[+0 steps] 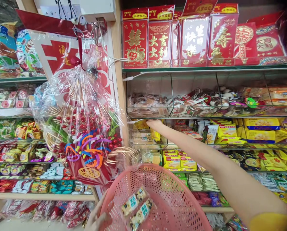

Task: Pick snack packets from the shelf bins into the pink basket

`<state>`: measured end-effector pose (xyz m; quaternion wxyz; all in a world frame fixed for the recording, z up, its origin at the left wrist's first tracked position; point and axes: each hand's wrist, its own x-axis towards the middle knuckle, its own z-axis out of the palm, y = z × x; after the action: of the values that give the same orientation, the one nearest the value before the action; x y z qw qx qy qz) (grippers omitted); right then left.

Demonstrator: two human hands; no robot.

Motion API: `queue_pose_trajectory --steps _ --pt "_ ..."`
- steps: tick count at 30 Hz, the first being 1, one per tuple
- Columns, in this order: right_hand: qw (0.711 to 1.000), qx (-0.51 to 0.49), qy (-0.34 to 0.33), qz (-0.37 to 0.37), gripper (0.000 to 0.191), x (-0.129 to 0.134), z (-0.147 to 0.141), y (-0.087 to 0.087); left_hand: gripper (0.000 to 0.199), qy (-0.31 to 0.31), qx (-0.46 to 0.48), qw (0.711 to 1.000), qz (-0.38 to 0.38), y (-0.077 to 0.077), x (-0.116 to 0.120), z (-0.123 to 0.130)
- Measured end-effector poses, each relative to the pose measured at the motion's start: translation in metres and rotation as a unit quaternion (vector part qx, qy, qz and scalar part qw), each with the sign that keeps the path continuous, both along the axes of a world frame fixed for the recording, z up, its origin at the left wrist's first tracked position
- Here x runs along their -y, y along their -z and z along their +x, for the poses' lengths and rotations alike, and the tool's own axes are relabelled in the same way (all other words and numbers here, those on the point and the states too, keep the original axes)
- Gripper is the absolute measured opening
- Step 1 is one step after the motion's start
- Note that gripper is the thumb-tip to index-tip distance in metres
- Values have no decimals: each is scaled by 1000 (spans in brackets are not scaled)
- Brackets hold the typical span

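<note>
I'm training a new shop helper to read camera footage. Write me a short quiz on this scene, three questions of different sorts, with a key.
1. How many clear-wrapped rectangular bars can you see in the pink perforated plastic basket?

2. True or false: the bare left hand grips the basket's side.

3. Where is the bare right hand?
a) inside the basket
b) beside a shiny yellow packet
c) at the red envelopes with gold lettering

Key:
1. Two.
2. True.
3. b; whether it grips the packet is hidden.

Bright light — glare streaks the clear wrapping (84, 81) — but the upper-right corner is black.
</note>
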<state>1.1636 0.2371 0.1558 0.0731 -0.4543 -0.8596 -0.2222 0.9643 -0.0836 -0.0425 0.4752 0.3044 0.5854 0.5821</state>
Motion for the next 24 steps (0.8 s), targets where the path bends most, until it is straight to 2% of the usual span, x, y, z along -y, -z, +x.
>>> queue_pose_trajectory --steps 4,8,11,14,18,24 --pt "998 64 -27 7 29 8 2 1 74 -14 19 1000 -6 7 -2 -3" --pt "991 118 -60 25 52 18 8 9 72 -19 36 999 -15 14 -4 -6" --pt "981 174 -55 59 63 19 13 18 71 -17 46 999 -5 16 -4 -7" --pt "974 210 -33 72 57 15 15 26 73 -15 47 999 2 16 -4 -5" --pt "975 198 -39 95 41 14 17 32 76 -13 50 999 7 17 -5 -5" --pt "972 211 -43 96 37 24 16 32 77 -17 35 999 3 16 -5 -5"
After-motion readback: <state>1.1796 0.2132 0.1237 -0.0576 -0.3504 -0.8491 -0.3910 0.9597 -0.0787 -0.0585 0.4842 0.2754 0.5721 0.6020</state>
